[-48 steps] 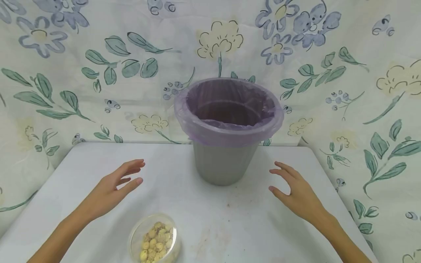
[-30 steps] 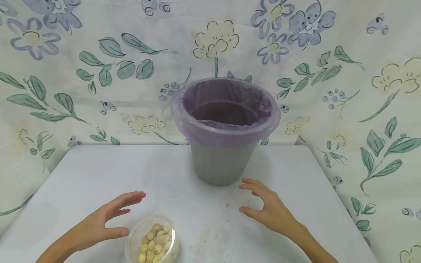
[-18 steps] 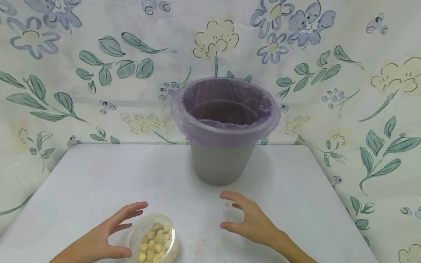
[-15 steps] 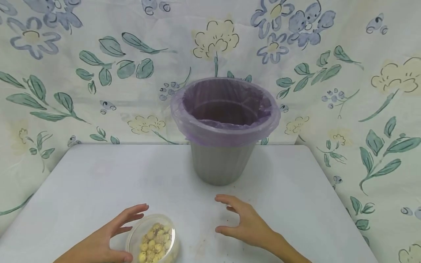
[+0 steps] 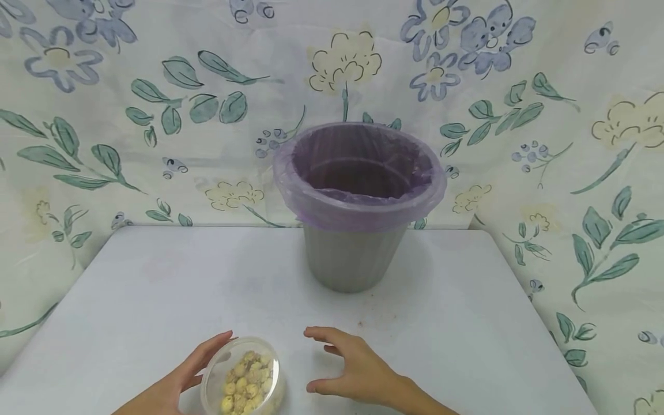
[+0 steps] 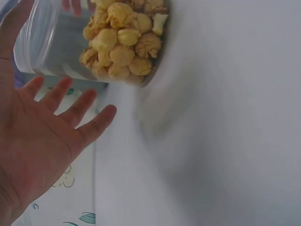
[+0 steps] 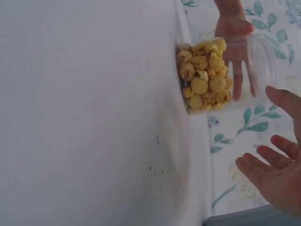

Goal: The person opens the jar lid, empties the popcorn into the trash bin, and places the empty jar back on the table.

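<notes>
A clear plastic jar (image 5: 222, 370) part filled with yellowish popcorn (image 6: 121, 44) stands upright on the white table, low and left of centre in the head view. My left hand (image 5: 173, 377) is alongside its left side, fingers spread and extended along the wall near the rim. To the right of the jar, my right hand (image 5: 355, 366) faces it with thumb and fingers parted, a gap between them and the jar. The right wrist view shows the left hand (image 7: 237, 52) through the clear wall, and the right fingers (image 7: 263, 172) holding nothing.
A grey bin (image 5: 353, 259) lined with a purple plastic bag (image 5: 358, 216) stands at the back of the white table (image 5: 207, 276). Small crumbs (image 5: 360, 324) lie in front of it. Behind hangs a flowered cloth (image 5: 290, 52), which also runs along the right side.
Both hands have come down and inward toward the jar. The left has arrived at its left side; the right has moved leftward across the table. Jar and bin stay where they were.
</notes>
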`<move>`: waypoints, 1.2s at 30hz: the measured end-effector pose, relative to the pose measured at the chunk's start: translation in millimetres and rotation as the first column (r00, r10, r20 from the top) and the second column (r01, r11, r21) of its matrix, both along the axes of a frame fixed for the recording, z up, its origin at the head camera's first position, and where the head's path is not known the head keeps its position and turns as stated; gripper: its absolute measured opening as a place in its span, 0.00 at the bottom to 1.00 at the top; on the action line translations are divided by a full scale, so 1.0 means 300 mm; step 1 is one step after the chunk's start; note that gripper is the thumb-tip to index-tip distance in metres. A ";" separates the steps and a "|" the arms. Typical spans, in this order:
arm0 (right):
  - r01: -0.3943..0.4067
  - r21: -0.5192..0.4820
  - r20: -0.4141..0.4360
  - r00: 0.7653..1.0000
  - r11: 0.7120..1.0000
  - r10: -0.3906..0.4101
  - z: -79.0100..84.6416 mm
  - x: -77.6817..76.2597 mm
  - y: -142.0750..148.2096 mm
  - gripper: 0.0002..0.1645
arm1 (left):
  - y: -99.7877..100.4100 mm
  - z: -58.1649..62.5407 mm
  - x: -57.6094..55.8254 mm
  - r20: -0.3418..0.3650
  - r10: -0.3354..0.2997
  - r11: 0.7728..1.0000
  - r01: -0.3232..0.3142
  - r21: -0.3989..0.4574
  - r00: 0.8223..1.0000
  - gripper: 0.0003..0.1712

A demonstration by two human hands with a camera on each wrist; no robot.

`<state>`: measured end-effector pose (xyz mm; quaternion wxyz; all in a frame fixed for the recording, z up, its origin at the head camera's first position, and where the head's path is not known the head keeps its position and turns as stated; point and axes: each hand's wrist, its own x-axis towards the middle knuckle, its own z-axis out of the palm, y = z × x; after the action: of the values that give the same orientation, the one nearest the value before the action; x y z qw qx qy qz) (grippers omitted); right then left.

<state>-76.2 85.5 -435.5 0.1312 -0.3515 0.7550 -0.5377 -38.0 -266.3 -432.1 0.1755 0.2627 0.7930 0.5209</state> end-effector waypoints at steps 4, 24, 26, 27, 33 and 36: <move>-0.027 -0.006 0.003 1.000 1.000 0.027 -0.013 0.006 -0.040 0.41 | 0.000 -0.046 -0.004 0.122 -0.039 0.995 0.027 0.094 0.992 0.63; -0.061 -0.008 0.057 0.996 0.998 0.062 -0.034 0.021 -0.126 0.43 | 0.109 -0.005 0.008 0.359 0.067 0.982 -0.126 0.143 0.931 0.53; -0.052 0.001 0.043 0.998 0.999 0.052 -0.033 0.019 -0.122 0.45 | 0.113 -0.007 0.003 0.352 0.074 0.982 -0.130 0.138 0.933 0.52; -0.046 0.006 0.037 0.998 0.999 0.046 -0.030 0.018 -0.119 0.45 | 0.114 -0.007 -0.001 0.318 0.079 0.984 -0.126 0.129 0.945 0.52; -0.005 -0.004 0.011 1.000 1.000 0.006 -0.006 0.005 -0.100 0.49 | 0.136 0.014 -0.028 0.075 0.098 0.991 -0.104 0.085 0.992 0.55; 0.014 -0.028 -0.013 1.000 1.000 -0.014 0.009 -0.002 -0.089 0.51 | 0.157 0.033 -0.042 -0.041 0.091 0.991 -0.086 0.101 0.995 0.56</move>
<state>-76.8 58.9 -432.7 0.1174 -0.3516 0.7509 -0.5466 -50.6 -219.3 -422.3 0.1210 0.2474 0.7808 0.5608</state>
